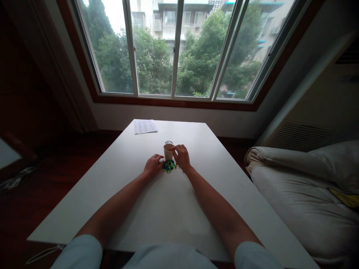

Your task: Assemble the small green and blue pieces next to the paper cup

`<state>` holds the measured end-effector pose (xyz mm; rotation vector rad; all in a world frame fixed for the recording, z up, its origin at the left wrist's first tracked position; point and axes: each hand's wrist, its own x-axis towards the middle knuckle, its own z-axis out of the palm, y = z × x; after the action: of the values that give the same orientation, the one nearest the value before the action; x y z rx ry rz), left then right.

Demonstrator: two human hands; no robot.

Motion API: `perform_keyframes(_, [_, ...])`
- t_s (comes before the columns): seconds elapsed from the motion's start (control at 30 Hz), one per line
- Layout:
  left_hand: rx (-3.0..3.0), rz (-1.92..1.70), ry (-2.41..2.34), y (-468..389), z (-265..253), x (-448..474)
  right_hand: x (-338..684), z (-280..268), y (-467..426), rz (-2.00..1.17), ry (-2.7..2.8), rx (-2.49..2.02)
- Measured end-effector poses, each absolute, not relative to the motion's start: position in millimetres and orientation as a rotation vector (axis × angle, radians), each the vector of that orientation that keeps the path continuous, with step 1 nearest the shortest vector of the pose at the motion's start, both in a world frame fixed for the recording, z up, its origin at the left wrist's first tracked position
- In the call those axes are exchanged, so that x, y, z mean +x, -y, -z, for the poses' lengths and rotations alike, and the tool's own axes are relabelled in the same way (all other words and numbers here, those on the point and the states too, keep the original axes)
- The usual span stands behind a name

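A brown paper cup (167, 153) stands upright near the middle of the white table (174, 209). Just in front of it lies a loose heap of small green, blue, yellow and dark pieces (168, 166). My left hand (153, 164) rests at the heap's left side, its fingers stretched toward the pieces and the cup. At the cup's right rim is my right hand (182, 157), with thumb and fingertips drawn together; whatever they hold is too small to make out. Behind the cup sits a small round, clear-looking item (168, 142), partly hidden.
Printed paper sheets (146, 126) lie at the table's far left corner. To the right is a seat with a pale cover (303, 194). A wide window (174, 56) fills the wall ahead. A white cord loop (45, 254) hangs at the near left edge.
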<state>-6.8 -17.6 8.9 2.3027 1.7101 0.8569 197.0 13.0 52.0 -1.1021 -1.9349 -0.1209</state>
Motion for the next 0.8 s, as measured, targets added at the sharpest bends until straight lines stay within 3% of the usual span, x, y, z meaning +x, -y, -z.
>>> perform_keyframes(0.17, [2.306,-0.85,-1.705,18.3,-9.0,-7.5,208.0,-58.3,-10.2,0.11,1.935,-1.19])
perform_keyframes(0.47, [2.304,-0.864,-1.685,19.5,-9.6,-7.1,235.0,-61.6,-21.2,-0.143,2.269,-1.931])
perform_keyframes(0.8, [2.338,-0.871,-1.669,17.7,-6.7,-7.9,238.3,-58.5,-25.3,-0.462,2.556,-1.839])
